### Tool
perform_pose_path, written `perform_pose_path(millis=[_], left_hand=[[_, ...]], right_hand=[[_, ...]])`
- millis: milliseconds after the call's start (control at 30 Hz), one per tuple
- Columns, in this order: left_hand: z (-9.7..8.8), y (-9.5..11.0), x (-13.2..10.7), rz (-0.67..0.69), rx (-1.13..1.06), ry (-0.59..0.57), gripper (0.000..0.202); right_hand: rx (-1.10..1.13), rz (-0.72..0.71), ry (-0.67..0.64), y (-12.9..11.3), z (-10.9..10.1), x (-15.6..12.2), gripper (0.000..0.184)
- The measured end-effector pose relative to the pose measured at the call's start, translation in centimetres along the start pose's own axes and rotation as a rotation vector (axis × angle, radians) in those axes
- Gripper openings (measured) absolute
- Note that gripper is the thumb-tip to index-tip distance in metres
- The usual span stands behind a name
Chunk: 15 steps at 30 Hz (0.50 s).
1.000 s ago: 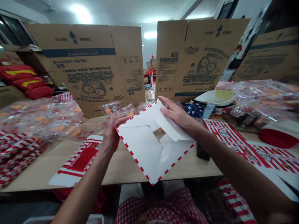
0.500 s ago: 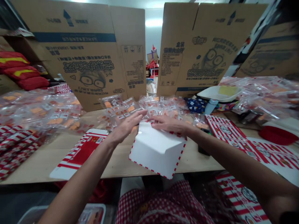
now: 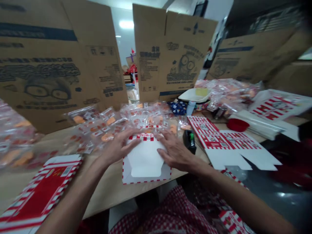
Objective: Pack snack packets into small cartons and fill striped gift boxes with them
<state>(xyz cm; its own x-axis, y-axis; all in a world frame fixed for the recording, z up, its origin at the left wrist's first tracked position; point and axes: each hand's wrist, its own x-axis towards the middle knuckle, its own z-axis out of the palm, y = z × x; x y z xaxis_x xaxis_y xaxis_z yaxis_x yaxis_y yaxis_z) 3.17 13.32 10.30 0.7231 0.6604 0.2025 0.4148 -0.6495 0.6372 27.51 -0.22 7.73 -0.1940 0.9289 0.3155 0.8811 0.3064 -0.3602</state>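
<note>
A paperboard box [image 3: 145, 159] with its white inside up and red-and-white edges lies on the table in front of me, its flaps partly folded. My left hand [image 3: 119, 146] grips its far left side, thumb over the white inside. From the right, my right hand [image 3: 174, 151] holds the box's other side, fingers reaching to the far edge and thumb lying over the white flap. A red printed strip shows along the far edge between the hands. Some fingertips are blurred.
Several clear packets [image 3: 107, 126] of orange pieces lie behind the box. A flat red striped carton [image 3: 39, 191] is at left. To the right are a black tape dispenser [image 3: 189, 141], striped cartons [image 3: 219, 139] and a red bowl [image 3: 237, 124]. Large cardboard boxes [image 3: 170, 58] stand behind.
My view has turned to the right. The box has rotated so that its near edge lies almost level, and my hands have moved from its far edge to its two sides.
</note>
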Motion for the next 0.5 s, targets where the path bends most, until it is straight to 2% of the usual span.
perform_pose_path(millis=[67, 100, 167, 233, 267, 333, 433, 500], left_hand=[[-0.3, -0.8, 0.3, 0.075, 0.098, -0.129, 0.058], [-0.5, -1.5, 0.5, 0.087, 0.147, -0.162, 0.067], [-0.6, -2.8, 1.2, 0.089, 0.215, -0.149, 0.079], [-0.6, -3.3, 1.8, 0.058, 0.220, -0.092, 0.081], [-0.6, -3.0, 2.0, 0.026, 0.186, -0.074, 0.077], [-0.8, -1.6, 2.2, -0.064, 0.037, -0.112, 0.062], [-0.9, 0.4, 2.8, -0.200, -0.310, -0.318, 0.042], [-0.8, 1.1, 3.1, -0.238, -0.426, -0.385, 0.040]], right_hand=[[-0.031, -0.045, 0.044, 1.2, 0.8, 0.9, 0.060], [-0.038, -0.072, 0.054, 1.9, 1.1, 1.4, 0.062], [-0.054, -0.110, 0.045, 3.3, 1.1, 2.3, 0.067], [-0.074, -0.138, 0.012, 4.4, 0.6, 3.1, 0.070], [-0.070, -0.145, -0.016, 4.7, 0.2, 3.4, 0.067], [-0.013, -0.132, -0.100, 5.2, -0.9, 4.0, 0.055], [0.180, -0.014, -0.258, 5.7, -2.6, 5.3, 0.032], [0.353, -0.002, -0.378, 5.7, -3.3, 6.1, 0.026]])
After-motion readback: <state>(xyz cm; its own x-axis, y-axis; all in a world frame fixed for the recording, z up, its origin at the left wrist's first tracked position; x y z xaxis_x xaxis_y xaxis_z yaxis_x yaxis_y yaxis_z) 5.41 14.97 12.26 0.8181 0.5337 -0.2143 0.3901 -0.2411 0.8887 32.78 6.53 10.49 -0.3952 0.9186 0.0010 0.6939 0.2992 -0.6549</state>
